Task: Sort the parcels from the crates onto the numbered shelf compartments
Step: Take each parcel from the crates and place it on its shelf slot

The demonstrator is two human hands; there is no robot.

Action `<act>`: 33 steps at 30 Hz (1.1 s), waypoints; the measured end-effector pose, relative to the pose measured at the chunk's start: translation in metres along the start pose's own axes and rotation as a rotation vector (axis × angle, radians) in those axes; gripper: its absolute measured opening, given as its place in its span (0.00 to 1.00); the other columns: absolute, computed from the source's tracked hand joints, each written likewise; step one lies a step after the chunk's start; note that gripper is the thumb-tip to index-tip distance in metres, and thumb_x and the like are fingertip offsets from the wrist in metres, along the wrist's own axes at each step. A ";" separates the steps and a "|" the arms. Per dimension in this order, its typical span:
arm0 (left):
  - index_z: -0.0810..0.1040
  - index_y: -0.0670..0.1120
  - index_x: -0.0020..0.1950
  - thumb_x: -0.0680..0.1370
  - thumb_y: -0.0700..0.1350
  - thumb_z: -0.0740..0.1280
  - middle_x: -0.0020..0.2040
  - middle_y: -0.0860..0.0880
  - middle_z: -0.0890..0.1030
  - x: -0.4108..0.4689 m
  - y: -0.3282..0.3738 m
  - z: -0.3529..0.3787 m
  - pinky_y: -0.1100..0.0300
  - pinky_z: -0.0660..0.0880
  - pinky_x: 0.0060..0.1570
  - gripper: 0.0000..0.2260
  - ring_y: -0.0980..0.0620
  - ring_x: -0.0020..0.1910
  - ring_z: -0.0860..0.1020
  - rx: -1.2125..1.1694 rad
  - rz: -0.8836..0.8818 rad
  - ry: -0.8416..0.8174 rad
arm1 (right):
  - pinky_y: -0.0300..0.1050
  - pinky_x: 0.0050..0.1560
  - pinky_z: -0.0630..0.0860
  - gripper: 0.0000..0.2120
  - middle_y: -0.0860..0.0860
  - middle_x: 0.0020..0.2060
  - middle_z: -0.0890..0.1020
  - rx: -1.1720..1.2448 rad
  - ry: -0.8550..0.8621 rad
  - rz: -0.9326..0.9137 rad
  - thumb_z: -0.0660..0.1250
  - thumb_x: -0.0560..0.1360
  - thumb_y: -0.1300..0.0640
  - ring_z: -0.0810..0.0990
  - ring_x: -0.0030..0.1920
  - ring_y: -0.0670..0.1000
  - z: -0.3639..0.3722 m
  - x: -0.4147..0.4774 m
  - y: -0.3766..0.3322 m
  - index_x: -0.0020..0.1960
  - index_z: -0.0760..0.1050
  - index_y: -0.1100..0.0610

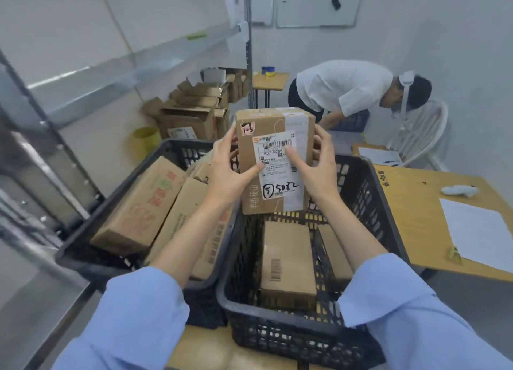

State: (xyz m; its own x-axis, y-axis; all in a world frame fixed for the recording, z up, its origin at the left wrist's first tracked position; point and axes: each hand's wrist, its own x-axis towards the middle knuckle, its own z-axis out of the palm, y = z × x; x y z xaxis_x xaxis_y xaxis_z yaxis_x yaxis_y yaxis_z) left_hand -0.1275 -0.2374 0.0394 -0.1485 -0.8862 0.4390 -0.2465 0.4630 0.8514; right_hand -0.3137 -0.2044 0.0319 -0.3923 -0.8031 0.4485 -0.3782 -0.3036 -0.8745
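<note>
I hold a brown cardboard parcel (273, 136) upright above the right black crate (372, 208). Its white label reads 507 N705, with a circled 5 handwritten below. My left hand (231, 165) grips its left side, thumb on the label. My right hand (316, 164) grips the right side, thumb across the barcode. Two more parcels (287, 261) lie in the right crate. The left black crate (155, 159) holds several larger cardboard boxes (138, 206).
A grey metal shelf (91, 73) runs along the left. A wooden table (433, 211) with paper sheets stands at right. Another person (352, 89) bends over at the back right near a white chair. Opened cardboard boxes (194, 106) are piled on the floor behind.
</note>
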 end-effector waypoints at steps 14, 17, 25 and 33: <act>0.61 0.61 0.73 0.72 0.48 0.77 0.68 0.70 0.69 -0.064 0.044 -0.103 0.66 0.69 0.64 0.36 0.67 0.68 0.68 0.127 0.012 0.322 | 0.56 0.68 0.72 0.30 0.49 0.68 0.75 0.251 -0.405 -0.089 0.75 0.73 0.49 0.74 0.68 0.47 0.070 -0.017 -0.070 0.66 0.60 0.44; 0.60 0.64 0.73 0.73 0.49 0.76 0.66 0.75 0.67 -0.091 0.056 -0.119 0.71 0.66 0.62 0.35 0.71 0.67 0.67 0.222 -0.003 0.411 | 0.49 0.66 0.74 0.30 0.43 0.68 0.74 0.284 -0.487 -0.129 0.75 0.73 0.48 0.74 0.66 0.41 0.078 -0.033 -0.080 0.68 0.62 0.43; 0.58 0.69 0.72 0.71 0.53 0.75 0.71 0.56 0.67 -0.182 0.089 -0.158 0.48 0.72 0.66 0.37 0.56 0.69 0.69 0.340 -0.093 0.669 | 0.44 0.63 0.75 0.34 0.41 0.67 0.69 0.412 -0.772 -0.194 0.72 0.74 0.45 0.72 0.65 0.39 0.112 -0.092 -0.119 0.76 0.61 0.39; 0.63 0.58 0.72 0.71 0.51 0.77 0.67 0.65 0.70 -0.288 0.139 -0.201 0.61 0.69 0.65 0.35 0.67 0.68 0.67 0.480 -0.182 0.927 | 0.49 0.69 0.72 0.31 0.39 0.66 0.74 0.620 -1.039 -0.238 0.74 0.75 0.54 0.73 0.65 0.37 0.149 -0.192 -0.174 0.72 0.62 0.47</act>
State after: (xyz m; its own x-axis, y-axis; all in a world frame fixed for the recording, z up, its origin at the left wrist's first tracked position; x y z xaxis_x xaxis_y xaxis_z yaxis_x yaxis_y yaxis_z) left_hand 0.0735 0.0785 0.0888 0.6679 -0.5165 0.5358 -0.5739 0.1009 0.8127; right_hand -0.0480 -0.0739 0.0702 0.5919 -0.6346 0.4970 0.2243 -0.4626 -0.8578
